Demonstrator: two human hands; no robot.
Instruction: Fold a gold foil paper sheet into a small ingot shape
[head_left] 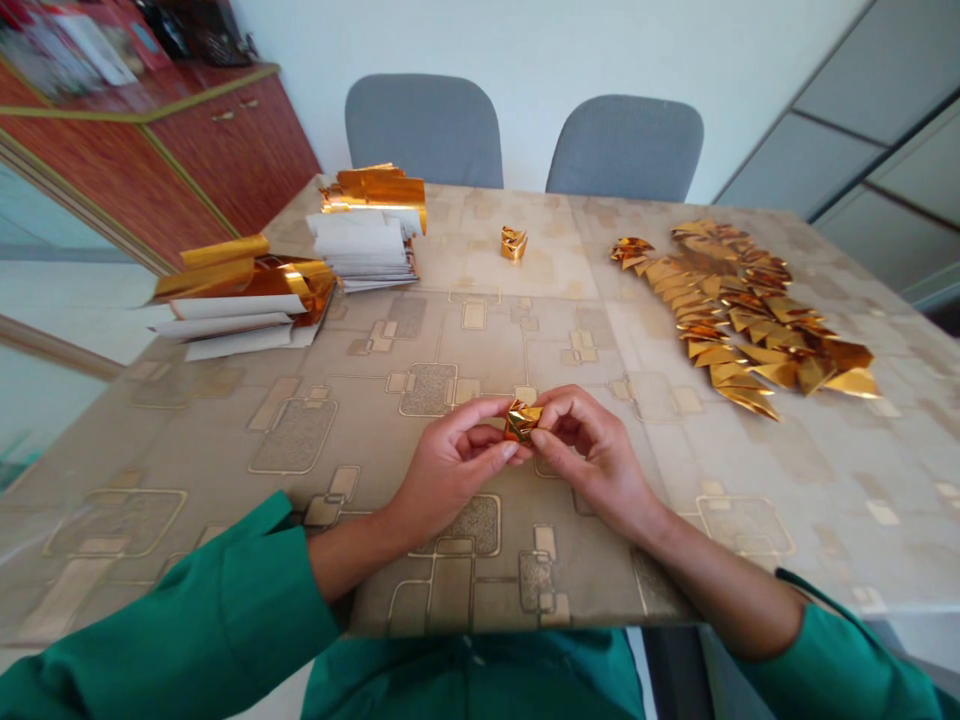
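Note:
Between my two hands, just above the near half of the table, is a small folded piece of shiny gold foil paper. My left hand pinches its left side with thumb and fingers. On its right side, the thumb and fingers of my right hand grip it too. Fingertips hide part of its lower edge. Farther back on the table stands a similar small folded gold foil piece, touched by neither hand.
Two stacks of gold-and-white paper sheets, a left one and a farther one, lie at the back left. Many folded gold pieces spread over the right side of the patterned tablecloth. Two grey chairs stand behind the table.

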